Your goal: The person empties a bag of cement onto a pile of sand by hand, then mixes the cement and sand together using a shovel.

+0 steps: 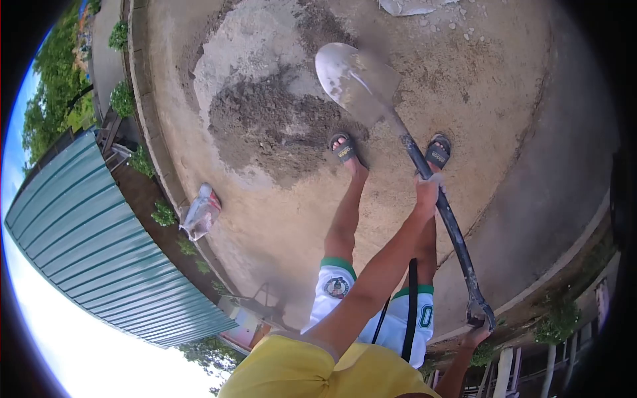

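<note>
A shovel (457, 233) slants across the view, its dark shaft worn and smeared with pale residue. My left hand (430, 191) is wrapped around the middle of the shaft. At the far end, my right hand (476, 335) is closed on the handle grip, partly hidden by it. The shiny metal blade (355, 76) carries patches of dirt and overlaps the right side of a mound of grey powder and darker damp mix (272, 119). Both hands look dusty.
My sandalled feet (344, 148) stand apart beside the mound. A crumpled plastic bag (201, 213) lies on the left near a low kerb (154, 129) with shrubs. A torn pale sack (408, 6) and grey crumbs lie at the top. A green metal roof (106, 245) stands beyond.
</note>
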`<state>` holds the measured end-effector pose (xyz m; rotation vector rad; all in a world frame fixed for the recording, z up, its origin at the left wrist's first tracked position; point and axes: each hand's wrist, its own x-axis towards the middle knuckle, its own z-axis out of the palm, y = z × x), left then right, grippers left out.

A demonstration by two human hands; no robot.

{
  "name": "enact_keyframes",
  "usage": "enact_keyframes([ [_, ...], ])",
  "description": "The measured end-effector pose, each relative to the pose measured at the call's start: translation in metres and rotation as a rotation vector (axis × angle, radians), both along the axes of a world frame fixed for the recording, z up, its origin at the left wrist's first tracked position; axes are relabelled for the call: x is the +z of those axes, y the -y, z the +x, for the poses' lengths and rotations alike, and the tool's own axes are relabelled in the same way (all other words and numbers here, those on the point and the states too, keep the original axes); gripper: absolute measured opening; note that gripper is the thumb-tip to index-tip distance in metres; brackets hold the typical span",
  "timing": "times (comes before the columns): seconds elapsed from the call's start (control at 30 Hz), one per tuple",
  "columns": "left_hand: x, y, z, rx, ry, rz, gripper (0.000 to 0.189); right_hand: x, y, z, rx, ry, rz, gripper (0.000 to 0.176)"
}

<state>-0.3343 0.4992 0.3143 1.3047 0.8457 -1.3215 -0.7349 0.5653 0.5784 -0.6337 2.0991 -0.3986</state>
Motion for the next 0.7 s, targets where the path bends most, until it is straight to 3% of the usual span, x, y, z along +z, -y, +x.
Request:
enact_keyframes([
  [0.03,-0.006,0.015,-0.047,-0.051,-0.017,0.017,0.01,0.023,0.003,-0.013,-0.119,-0.012,0.044,0.02],
  [0.1,-0.007,0.028,-0.071,-0.094,-0.012,0.028,0.01,0.045,-0.012,-0.051,0.4,-0.613,0.007,0.016],
  [0.17,0.009,0.031,-0.046,-0.068,0.039,0.029,0.008,0.047,-0.012,-0.044,0.288,-0.705,0.003,0.017],
  [0.27,0.026,0.04,0.015,-0.033,0.133,0.025,0.006,0.01,-0.006,0.001,-0.048,-0.545,-0.028,0.022],
  [0.3,-0.007,0.024,0.025,-0.01,0.09,0.011,0.005,-0.013,-0.003,0.025,-0.19,-0.436,-0.037,0.025],
  [0.37,-0.081,-0.026,0.046,0.05,-0.024,0.001,0.004,-0.069,0.002,0.074,-0.044,-0.535,-0.106,0.022],
  [0.4,-0.125,-0.06,0.055,0.089,-0.095,0.009,0.005,-0.088,0.015,0.13,0.043,-0.459,-0.109,0.022],
  [0.43,-0.14,-0.08,0.1,0.115,-0.095,0.019,0.006,-0.101,0.025,0.18,0.122,-0.37,-0.134,0.023],
  [0.53,-0.106,-0.074,0.13,0.172,-0.026,-0.01,0.011,-0.094,0.027,0.196,0.183,-0.294,-0.094,0.022],
  [0.67,-0.028,-0.086,0.121,0.391,-0.108,-0.18,0.014,-0.065,0.027,0.111,0.251,-0.302,-0.061,0.019],
  [0.7,-0.005,-0.084,0.129,0.467,-0.094,-0.239,0.015,-0.062,0.037,0.114,0.397,-0.189,-0.098,0.02],
])
